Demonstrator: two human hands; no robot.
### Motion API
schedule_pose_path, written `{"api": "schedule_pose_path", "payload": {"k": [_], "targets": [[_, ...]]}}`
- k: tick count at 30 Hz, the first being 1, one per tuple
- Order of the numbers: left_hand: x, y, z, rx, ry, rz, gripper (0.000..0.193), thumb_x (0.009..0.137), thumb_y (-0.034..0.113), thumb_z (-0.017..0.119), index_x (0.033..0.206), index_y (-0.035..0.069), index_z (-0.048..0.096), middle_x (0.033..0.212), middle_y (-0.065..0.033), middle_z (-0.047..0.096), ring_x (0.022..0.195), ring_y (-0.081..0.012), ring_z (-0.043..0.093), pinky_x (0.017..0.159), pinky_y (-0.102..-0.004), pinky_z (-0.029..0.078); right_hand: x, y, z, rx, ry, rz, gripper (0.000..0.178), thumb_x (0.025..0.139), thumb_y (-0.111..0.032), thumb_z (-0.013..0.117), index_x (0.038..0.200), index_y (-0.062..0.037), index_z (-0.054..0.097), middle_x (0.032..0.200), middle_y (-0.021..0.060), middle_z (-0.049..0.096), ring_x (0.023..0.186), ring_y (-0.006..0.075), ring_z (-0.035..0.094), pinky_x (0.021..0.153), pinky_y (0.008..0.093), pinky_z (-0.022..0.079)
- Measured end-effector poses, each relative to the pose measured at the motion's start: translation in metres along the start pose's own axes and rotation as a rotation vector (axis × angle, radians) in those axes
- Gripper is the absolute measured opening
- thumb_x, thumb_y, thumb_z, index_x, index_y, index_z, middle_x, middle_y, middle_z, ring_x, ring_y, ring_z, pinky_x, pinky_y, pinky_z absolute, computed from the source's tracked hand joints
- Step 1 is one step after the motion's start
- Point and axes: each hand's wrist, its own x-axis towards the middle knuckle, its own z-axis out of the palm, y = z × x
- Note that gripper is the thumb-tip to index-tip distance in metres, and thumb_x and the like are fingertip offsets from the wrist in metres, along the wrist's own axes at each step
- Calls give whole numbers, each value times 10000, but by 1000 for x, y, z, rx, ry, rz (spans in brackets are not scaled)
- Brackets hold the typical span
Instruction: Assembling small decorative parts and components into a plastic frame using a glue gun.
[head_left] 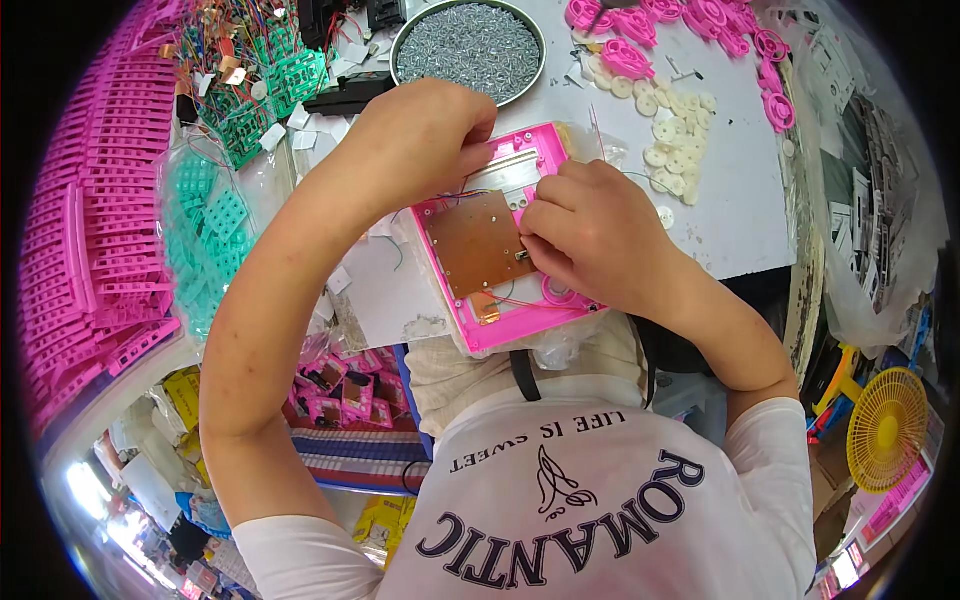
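Note:
A pink plastic casing (pixel 487 332) lies tilted at the table's front edge, its inside facing up. Within it sit a brown circuit board (pixel 470 243), thin coloured wires, a silvery strip (pixel 514 168) and a small copper-coloured piece (pixel 486 308). My left hand (pixel 432 132) is closed over the casing's far left corner, thumb and fingers bent together near the wires; what they pinch is hidden. My right hand (pixel 592 232) is closed at the casing's right side beside the board, fingertips curled down into it. Whatever it grips cannot be made out.
A round tin of small screws (pixel 468 48) stands beyond my left hand. White plastic discs (pixel 680 145) and pink ring-shaped parts (pixel 630 58) lie at the far right. Green circuit boards with wires (pixel 297 78), bagged turquoise keypads (pixel 208 215) and stacked pink casings (pixel 110 190) fill the left.

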Motion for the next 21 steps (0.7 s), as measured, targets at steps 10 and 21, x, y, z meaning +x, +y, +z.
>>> {"api": "schedule_pose_path", "payload": {"k": [10, 21], "targets": [[-35, 20, 31, 369, 402, 127, 145, 846, 121, 712, 990, 110, 702, 890, -50, 692, 727, -243, 681, 629, -364, 548, -1, -2, 1, -17, 28, 19, 175, 738, -147, 768, 844, -77, 648, 830, 55, 604, 819, 255, 617, 712, 390, 505], [-57, 25, 42, -123, 391, 21, 124, 907, 81, 695, 1029, 100, 705, 898, -31, 669, 855, -227, 620, 921, -408, 357, 1, -5, -7, -12, -50, 12, 178, 722, -126, 763, 823, -56, 635, 838, 68, 604, 824, 269, 602, 729, 410, 502]]}}
